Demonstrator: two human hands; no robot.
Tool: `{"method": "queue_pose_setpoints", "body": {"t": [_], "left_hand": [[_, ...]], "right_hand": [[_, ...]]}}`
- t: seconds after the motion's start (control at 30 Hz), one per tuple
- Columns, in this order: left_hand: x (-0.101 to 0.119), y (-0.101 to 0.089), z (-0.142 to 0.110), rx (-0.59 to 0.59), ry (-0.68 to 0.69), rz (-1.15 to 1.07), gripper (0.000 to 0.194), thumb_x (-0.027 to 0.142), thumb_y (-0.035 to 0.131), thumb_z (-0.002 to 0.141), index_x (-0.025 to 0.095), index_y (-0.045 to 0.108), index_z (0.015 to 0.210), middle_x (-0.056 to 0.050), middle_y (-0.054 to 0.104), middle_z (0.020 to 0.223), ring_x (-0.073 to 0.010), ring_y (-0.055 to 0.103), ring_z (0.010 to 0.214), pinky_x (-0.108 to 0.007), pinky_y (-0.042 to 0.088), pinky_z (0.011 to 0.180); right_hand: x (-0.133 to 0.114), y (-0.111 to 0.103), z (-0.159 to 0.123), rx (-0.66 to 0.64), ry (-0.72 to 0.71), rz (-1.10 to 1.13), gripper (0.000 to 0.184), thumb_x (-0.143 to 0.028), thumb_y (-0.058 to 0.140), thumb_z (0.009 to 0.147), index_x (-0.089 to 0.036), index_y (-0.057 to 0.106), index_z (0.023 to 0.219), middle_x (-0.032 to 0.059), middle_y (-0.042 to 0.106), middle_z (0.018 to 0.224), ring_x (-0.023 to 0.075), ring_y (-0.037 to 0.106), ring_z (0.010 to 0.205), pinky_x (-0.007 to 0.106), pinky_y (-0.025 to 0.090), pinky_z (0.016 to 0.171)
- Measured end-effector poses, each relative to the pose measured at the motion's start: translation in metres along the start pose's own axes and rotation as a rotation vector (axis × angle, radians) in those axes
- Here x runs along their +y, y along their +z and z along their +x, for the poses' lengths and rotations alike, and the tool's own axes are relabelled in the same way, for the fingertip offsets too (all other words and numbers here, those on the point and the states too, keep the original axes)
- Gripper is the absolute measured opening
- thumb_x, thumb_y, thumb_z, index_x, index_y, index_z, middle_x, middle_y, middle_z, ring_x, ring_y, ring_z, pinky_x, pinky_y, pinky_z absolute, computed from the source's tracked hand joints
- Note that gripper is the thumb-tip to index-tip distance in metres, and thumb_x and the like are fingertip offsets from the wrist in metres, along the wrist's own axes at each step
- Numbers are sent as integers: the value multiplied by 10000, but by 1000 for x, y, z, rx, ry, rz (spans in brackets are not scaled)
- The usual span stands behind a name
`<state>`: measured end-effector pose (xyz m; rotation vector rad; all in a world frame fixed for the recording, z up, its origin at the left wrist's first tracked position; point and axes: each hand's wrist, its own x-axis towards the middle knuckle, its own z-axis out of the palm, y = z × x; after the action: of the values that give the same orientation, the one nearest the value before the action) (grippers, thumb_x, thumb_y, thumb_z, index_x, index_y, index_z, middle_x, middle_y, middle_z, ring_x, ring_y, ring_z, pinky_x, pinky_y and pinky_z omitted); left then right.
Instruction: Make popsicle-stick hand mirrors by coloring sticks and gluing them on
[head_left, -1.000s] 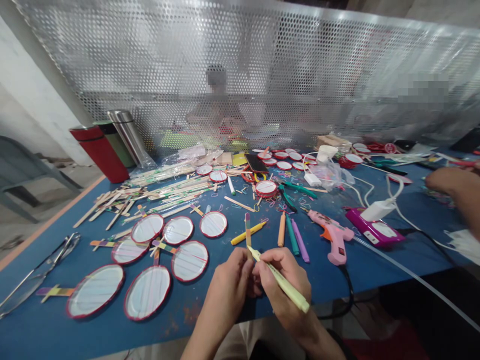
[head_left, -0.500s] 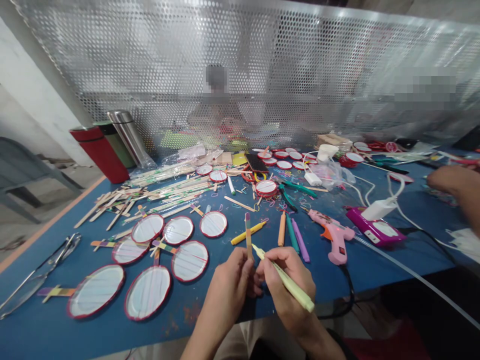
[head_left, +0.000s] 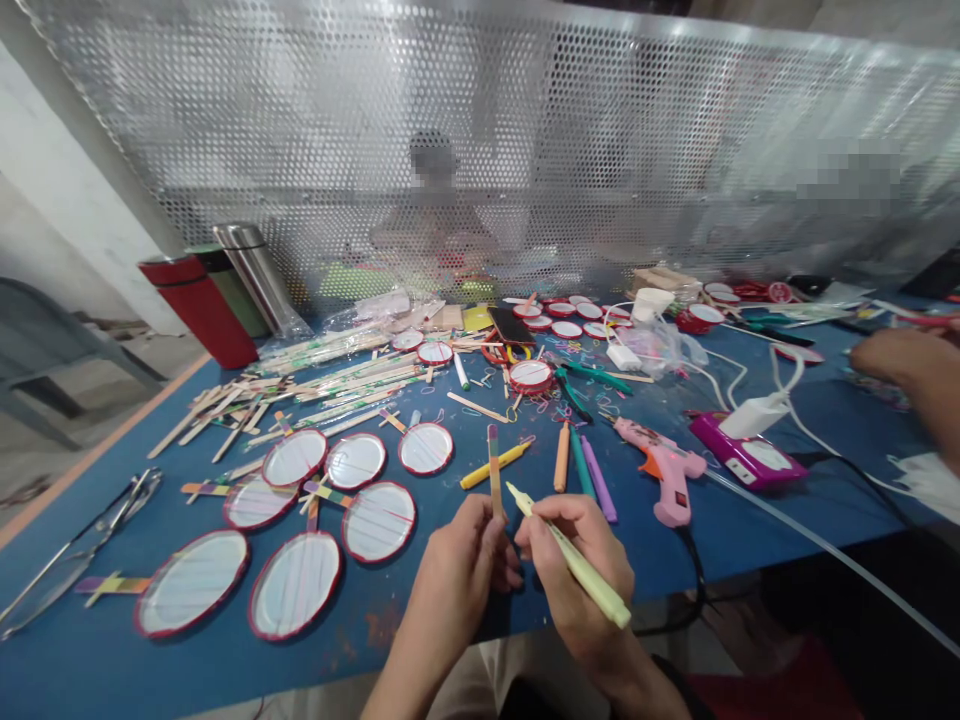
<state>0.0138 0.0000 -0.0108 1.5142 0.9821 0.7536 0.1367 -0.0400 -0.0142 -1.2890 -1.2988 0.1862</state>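
Observation:
Upright between the fingers of my left hand (head_left: 469, 565) is a wooden craft stick (head_left: 494, 470), coloured in bands of purple, green and orange; its lower end is hidden by the fingers. My right hand (head_left: 581, 565) is closed round a pale yellow marker (head_left: 574, 560), whose tip points up and left, a little to the right of the stick. Beyond the hands lies a yellow marker (head_left: 495, 466). Orange (head_left: 562, 457), teal (head_left: 582, 465) and purple markers (head_left: 599, 480) rest side by side past my right hand.
Several white discs with red rims (head_left: 296, 585) and coloured sticks lie at left, near eyeglasses (head_left: 82, 550). Loose craft sticks (head_left: 337, 395) and bottles (head_left: 199, 310) are behind. A pink glue gun (head_left: 664, 465) and purple power strip (head_left: 746, 452) sit right. Another person's hand (head_left: 907, 360) is at far right.
The marker tip has shifted slightly away from the craft stick, to the right. My left hand keeps its hold on the stick, nearly unmoved.

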Motion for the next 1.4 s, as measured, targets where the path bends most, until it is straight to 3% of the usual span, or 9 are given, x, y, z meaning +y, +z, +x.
{"method": "queue_pose_setpoints", "body": {"t": [0.2,0.67,1.2,1.4], "left_hand": [[4,-2,-1,6,7,70,208,374,400,931,225,521,851,20,621,575,-154,624,501,-217,477,520],[6,-1,-1,11,14,75,209,367,401,936,219,521,850,10,632,590,-159,626,519,-220,470,528],[4,-1,-2,1,7,64,211,371,397,953,224,515,859,15,643,602,-157,645,529,-216,479,531],[2,-1,-3,7,12,87,209,359,399,953,217,525,865,8,646,603,-158,641,535,-218,476,537]], "right_hand": [[3,0,-1,-104,-25,-9,53,-222,532,898,-202,578,913,21,705,726,152,698,633,222,543,558],[4,-2,-2,-94,-17,-6,57,-228,536,908,-216,578,944,11,695,752,149,699,669,222,549,578],[2,-1,0,-90,-15,12,52,-223,522,917,-207,568,936,5,683,708,132,670,582,221,541,556],[3,-2,-2,-124,-5,15,52,-230,536,912,-209,568,947,25,700,765,158,703,678,229,551,582]]}}
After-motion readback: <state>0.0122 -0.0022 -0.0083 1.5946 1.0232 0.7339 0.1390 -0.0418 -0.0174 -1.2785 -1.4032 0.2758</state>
